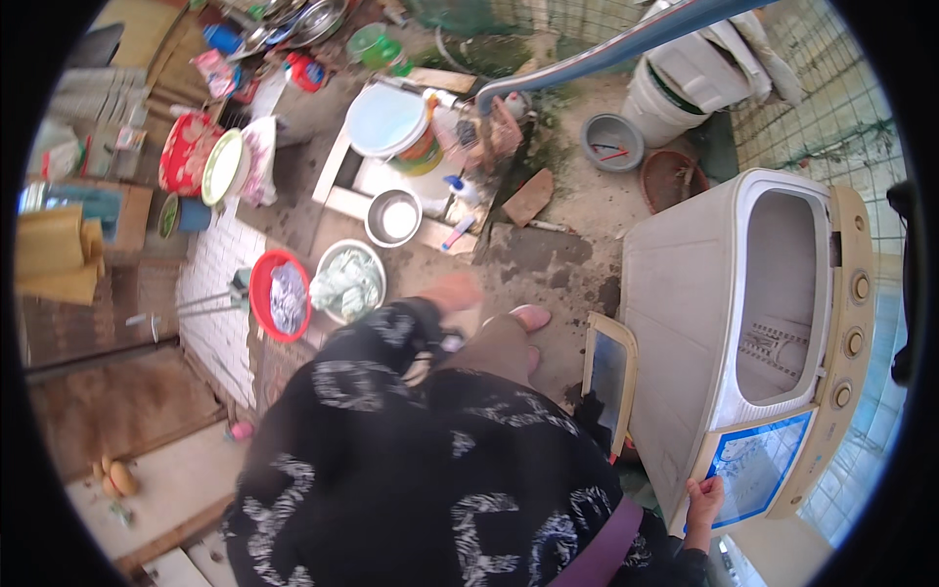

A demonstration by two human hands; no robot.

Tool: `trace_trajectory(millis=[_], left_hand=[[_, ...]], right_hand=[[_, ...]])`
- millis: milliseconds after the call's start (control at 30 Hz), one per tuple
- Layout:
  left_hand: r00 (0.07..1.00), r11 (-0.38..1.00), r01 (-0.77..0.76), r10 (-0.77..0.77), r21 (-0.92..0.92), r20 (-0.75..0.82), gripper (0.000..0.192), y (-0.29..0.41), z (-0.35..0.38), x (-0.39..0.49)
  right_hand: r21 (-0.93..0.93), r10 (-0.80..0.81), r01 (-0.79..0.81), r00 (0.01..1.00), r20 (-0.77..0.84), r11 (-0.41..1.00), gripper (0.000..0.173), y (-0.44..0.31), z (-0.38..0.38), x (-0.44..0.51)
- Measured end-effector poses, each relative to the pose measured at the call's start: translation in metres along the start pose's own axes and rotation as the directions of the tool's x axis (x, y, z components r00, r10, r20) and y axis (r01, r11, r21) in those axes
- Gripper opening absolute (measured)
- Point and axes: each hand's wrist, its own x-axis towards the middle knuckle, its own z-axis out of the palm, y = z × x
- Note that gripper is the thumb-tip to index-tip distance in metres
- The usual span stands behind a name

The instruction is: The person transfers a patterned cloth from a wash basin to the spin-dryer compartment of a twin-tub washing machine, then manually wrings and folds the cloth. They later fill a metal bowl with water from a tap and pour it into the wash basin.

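My left hand (451,292) is blurred, over the concrete floor just right of a white basin (383,282) of pale green cloth (348,282). Left of that basin is a red plastic basin (258,293) with lavender cloth (287,297). My right hand (704,499) grips the near left edge of a blue-bordered lid (759,469) on a twin-tub washing machine (675,308). This lid lies over the machine's near end. The wide tub opening (781,293) beyond it is uncovered. A second beige-framed lid (612,374) stands upright against the machine's left side.
A steel bowl (394,216) and a lidded bucket (387,121) stand ahead. Farther right are a grey basin (612,125), a brown bowl (671,180), and a white bucket (656,106). A broken brick (530,197) lies on the floor. A blue-grey hose (587,55) crosses overhead.
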Motion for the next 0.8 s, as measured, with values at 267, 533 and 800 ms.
trace_trajectory(millis=[267,533,800], left_hand=[[0.755,0.743,0.640,-0.655,0.195,0.019,0.026,-0.292,0.039,-0.251],[0.780,0.726,0.610,-0.621,-0.317,0.080,0.045,-0.344,0.117,-0.228],[0.656,0.310,0.678,-0.665,-0.666,0.358,0.044,-0.459,0.089,-0.152]], right_hand=[[-0.037,-0.118,0.117,0.993,-0.012,0.992,0.035,0.029,0.000,0.015],[-0.111,0.039,-0.036,0.999,0.021,0.993,0.034,0.036,-0.003,0.035],[-0.484,0.314,-0.277,0.949,-0.004,0.830,0.012,-0.100,0.066,-0.014]])
